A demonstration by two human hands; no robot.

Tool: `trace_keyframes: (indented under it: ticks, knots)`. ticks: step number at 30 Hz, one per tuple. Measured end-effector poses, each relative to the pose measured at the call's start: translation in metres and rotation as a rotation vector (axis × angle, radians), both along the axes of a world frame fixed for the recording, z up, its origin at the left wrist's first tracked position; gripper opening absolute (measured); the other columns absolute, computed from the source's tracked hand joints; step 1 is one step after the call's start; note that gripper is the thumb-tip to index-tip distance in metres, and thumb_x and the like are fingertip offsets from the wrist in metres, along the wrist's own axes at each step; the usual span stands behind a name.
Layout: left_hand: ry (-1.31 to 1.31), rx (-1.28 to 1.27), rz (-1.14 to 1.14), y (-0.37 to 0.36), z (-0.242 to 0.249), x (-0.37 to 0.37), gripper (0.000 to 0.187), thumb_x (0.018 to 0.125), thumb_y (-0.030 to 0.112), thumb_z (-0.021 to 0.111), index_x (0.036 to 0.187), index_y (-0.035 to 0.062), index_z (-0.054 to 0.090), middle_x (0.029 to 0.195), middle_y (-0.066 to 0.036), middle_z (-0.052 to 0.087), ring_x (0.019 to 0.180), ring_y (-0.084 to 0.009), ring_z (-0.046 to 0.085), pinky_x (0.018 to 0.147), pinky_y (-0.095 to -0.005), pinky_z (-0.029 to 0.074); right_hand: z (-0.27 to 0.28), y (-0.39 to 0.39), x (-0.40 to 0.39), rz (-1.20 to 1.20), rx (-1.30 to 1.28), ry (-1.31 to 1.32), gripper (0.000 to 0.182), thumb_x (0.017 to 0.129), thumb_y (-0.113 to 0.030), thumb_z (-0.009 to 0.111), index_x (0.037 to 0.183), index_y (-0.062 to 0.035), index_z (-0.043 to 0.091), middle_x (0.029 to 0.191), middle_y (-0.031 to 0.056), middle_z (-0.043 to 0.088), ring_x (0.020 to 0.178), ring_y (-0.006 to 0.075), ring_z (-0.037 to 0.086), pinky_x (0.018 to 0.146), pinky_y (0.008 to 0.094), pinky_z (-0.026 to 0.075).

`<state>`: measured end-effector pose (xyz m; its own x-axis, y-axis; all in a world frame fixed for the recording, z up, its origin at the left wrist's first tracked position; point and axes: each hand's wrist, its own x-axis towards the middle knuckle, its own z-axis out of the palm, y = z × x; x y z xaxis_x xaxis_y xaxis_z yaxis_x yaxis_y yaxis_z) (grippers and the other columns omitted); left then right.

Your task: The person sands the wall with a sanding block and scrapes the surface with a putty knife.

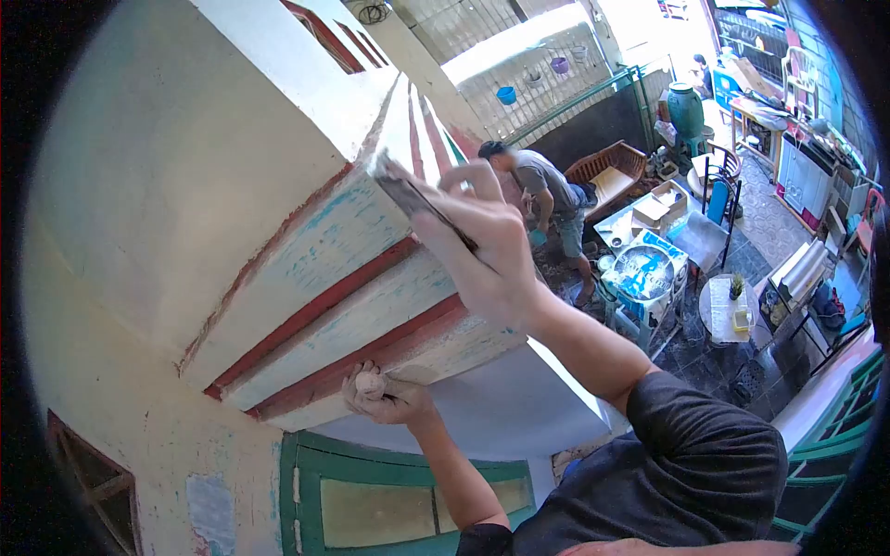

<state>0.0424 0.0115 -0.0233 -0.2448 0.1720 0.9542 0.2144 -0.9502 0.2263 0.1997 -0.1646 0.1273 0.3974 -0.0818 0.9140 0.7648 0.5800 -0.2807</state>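
Note:
In my right hand [487, 232] is a putty knife [408, 196], gripped with its blade tip at the upper corner of a stepped, painted ledge [306, 241]. The ledge has white faces with blue flecks and red-brown bands. Lower down, my left hand [394, 398] is cupped palm-up around a pale lump of putty [371, 385], close under the ledge's bottom edge. Along the top edge of the ledge runs a rough brownish line where it meets the cream wall [185, 167].
Below, a person [547, 185] bends near a wooden bench [607, 171]. A cluttered table with a blue-and-white basin [644, 271], a round table [728, 310], chairs and a green barrel [686, 113] stand on the tiled floor. A green door frame [306, 491] is beneath the ledge.

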Motion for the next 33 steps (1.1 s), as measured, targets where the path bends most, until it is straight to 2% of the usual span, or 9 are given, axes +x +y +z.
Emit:
trace_keyframes:
  ticks: [2,6,12,14,18,20,24,28,33]
  knots:
    - [0.091,0.03,0.095,0.0,0.003,0.0,0.041,0.107,0.025,0.048,0.121,-0.0124,0.046,0.11,-0.023,0.054,0.095,-0.0341,0.066,0.083,-0.0417,0.059,-0.008,0.001,0.002,0.019,0.001,-0.013,0.034,0.099,-0.023,0.063,0.121,0.002,0.072,0.072,0.0093,0.062,0.095,0.0234,0.045,0.081,0.0379,0.041]
    - [0.07,-0.015,0.047,-0.002,0.004,0.001,0.039,0.107,0.024,0.049,0.122,-0.0122,0.046,0.11,-0.023,0.054,0.094,-0.0341,0.066,0.083,-0.0414,0.059,0.034,0.007,0.019,0.027,-0.043,-0.054,0.034,0.099,-0.022,0.062,0.121,0.0013,0.072,0.068,0.0088,0.063,0.095,0.024,0.044,0.084,0.0394,0.04]
    - [0.105,-0.048,0.094,-0.001,0.002,0.0,0.04,0.107,0.024,0.047,0.12,-0.0134,0.045,0.11,-0.024,0.054,0.095,-0.0334,0.066,0.083,-0.0414,0.059,0.002,0.002,-0.002,0.068,0.021,-0.039,0.029,0.098,-0.02,0.062,0.115,0.0004,0.074,0.072,0.0094,0.065,0.093,0.024,0.044,0.083,0.0384,0.04]
    - [0.019,-0.067,-0.013,-0.007,0.006,0.005,0.041,0.107,0.025,0.046,0.122,-0.0132,0.044,0.111,-0.024,0.054,0.096,-0.0333,0.066,0.083,-0.0414,0.059,0.0,-0.001,0.002,0.044,0.011,-0.036,0.025,0.098,-0.017,0.061,0.11,0.0002,0.075,0.077,0.0109,0.067,0.094,0.0246,0.045,0.083,0.0395,0.04]
    - [0.026,-0.062,-0.022,-0.003,0.003,0.0,0.042,0.107,0.026,0.046,0.123,-0.0128,0.044,0.111,-0.024,0.054,0.095,-0.0336,0.066,0.083,-0.0407,0.059,0.049,0.012,0.013,0.094,0.018,-0.05,0.028,0.098,-0.016,0.06,0.114,0.0012,0.074,0.08,0.0116,0.069,0.096,0.026,0.045,0.082,0.0394,0.04]
    - [0.11,0.037,0.059,0.006,-0.001,-0.002,0.022,0.104,0.009,0.043,0.114,-0.0105,0.047,0.123,-0.022,0.048,0.111,-0.0316,0.058,0.079,-0.0343,0.062,0.034,0.001,0.01,0.044,-0.007,-0.077,0.028,0.098,-0.017,0.06,0.113,0.001,0.075,0.08,0.0117,0.069,0.096,0.0261,0.045,0.083,0.0395,0.04]
    - [0.093,-0.003,-0.003,0.0,0.0,0.0,0.024,0.105,0.011,0.043,0.114,-0.0101,0.045,0.123,-0.022,0.048,0.111,-0.0316,0.058,0.079,-0.0346,0.062,0.0,-0.005,-0.008,0.004,0.05,-0.075,0.031,0.1,-0.022,0.059,0.116,0.0005,0.074,0.078,0.0118,0.069,0.096,0.0266,0.044,0.084,0.04,0.04]
    - [0.098,-0.024,-0.016,-0.001,0.003,0.0,0.026,0.105,0.013,0.043,0.116,-0.0104,0.045,0.125,-0.023,0.047,0.108,-0.0301,0.059,0.079,-0.0344,0.062,0.045,0.001,0.008,0.143,-0.068,-0.04,0.032,0.101,-0.024,0.058,0.115,0.0002,0.074,0.071,0.0119,0.066,0.095,0.0266,0.044,0.086,0.0422,0.039]
    - [0.081,-0.006,-0.008,-0.003,0.003,0.001,0.028,0.105,0.013,0.043,0.12,-0.0108,0.044,0.127,-0.023,0.046,0.107,-0.0287,0.06,0.079,-0.0335,0.062,0.002,-0.003,0.005,0.031,-0.017,-0.117,0.03,0.1,-0.023,0.06,0.114,-0.0003,0.075,0.073,0.0105,0.066,0.093,0.025,0.044,0.084,0.0405,0.039]
